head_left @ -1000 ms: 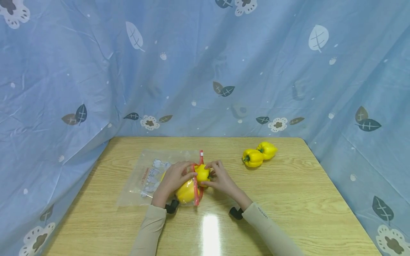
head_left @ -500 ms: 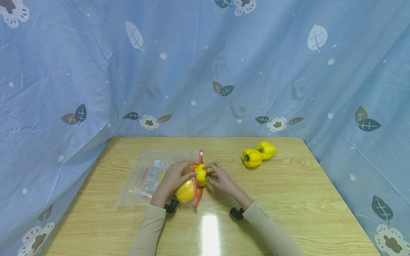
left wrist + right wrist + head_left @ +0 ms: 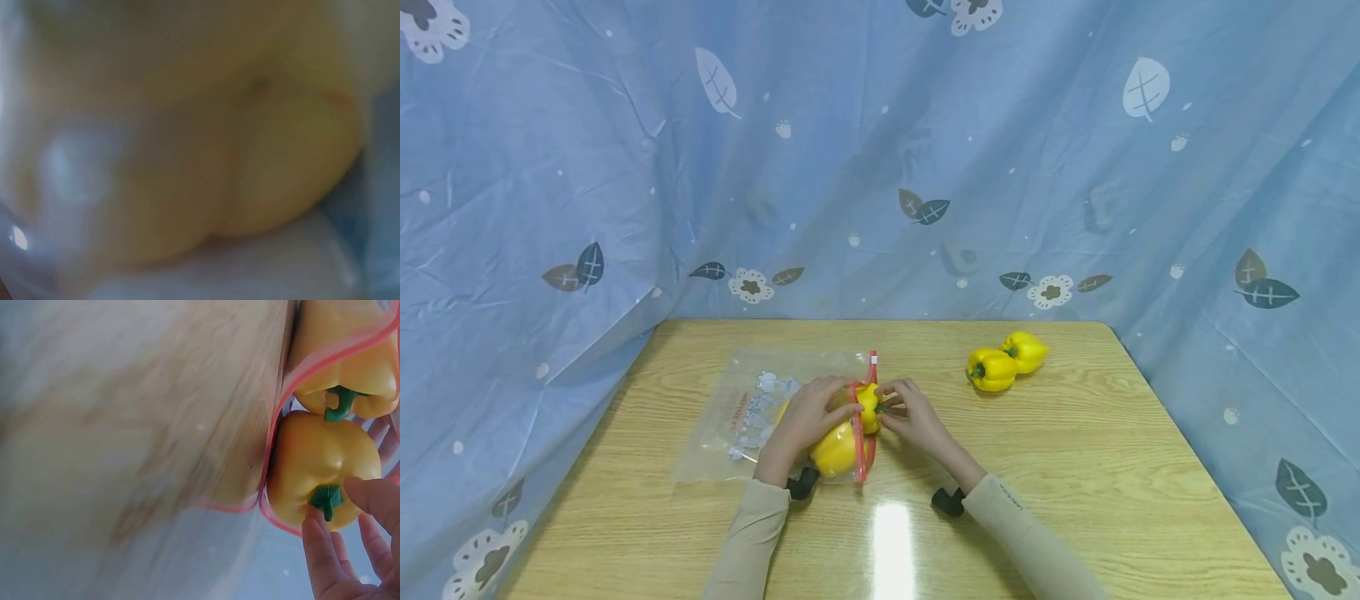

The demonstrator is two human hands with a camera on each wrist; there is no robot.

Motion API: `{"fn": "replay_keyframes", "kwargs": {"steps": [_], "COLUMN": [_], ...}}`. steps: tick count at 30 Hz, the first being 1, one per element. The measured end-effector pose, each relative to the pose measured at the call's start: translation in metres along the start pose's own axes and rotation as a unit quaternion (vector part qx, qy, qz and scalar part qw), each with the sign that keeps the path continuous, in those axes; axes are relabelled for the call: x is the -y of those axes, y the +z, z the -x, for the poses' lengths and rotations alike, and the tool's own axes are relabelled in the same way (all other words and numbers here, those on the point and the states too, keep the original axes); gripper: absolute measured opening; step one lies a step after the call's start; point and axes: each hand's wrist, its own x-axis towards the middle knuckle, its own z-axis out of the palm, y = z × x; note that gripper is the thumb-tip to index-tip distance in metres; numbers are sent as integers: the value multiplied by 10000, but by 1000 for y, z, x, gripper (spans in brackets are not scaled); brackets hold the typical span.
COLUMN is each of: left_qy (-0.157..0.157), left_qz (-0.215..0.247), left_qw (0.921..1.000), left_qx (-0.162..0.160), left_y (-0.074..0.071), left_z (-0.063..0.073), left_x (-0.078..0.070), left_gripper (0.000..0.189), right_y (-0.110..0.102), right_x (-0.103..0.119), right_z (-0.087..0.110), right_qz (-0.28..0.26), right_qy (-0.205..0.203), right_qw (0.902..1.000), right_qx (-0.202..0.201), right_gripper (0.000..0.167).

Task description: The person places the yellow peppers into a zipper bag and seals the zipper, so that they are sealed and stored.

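The bag (image 3: 711,442) lies on the counter (image 3: 1075,475). At the bag's red mouth, the left hand (image 3: 807,412) grips the rim. A yellow pepper (image 3: 319,453) sits partly inside the mouth, stem toward the right hand (image 3: 913,417), whose extended fingertips touch its stem end from outside the bag. Another pepper (image 3: 835,451) is inside the bag, next to the first. Two peppers (image 3: 991,370) lie well to the bag's right.

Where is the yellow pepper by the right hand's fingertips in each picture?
Head: below centre, the yellow pepper pokes from the bag, left of the right hand.
Left wrist: a blurred yellow shape dominates; I cannot tell which pepper.
Right wrist: the pepper is right of centre, green stem showing.
Shared landmark: the bag's red rim, clear only in head and right wrist.
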Motion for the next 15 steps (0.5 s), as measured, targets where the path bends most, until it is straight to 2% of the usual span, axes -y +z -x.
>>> {"fn": "replay_keyframes", "kwargs": {"steps": [7,10,14,15], "left_qy": [-67,-42,30,45], "left_qz": [30,-7,-40,-49], "left_qw": [10000,10000,10000,10000], "left_qx": [54,47,40,37], "left_y": [-1,-1,-2,-2], "left_z": [0,0,0,0], "left_x": [-3,-2,-2,-2], "left_gripper": [48,48,48,48], "right_y": [1,0,2,4], "right_x": [0,6,5,-1], "right_z": [-1,-1,-3,-4], "right_qz": [-82,-228,-466,-478], "right_qy": [67,153,305,348], "right_qw": [9999,9996,9984,9982], "right_qx": [-44,-20,-10,-27], "right_gripper": [34,34,34,34]}}
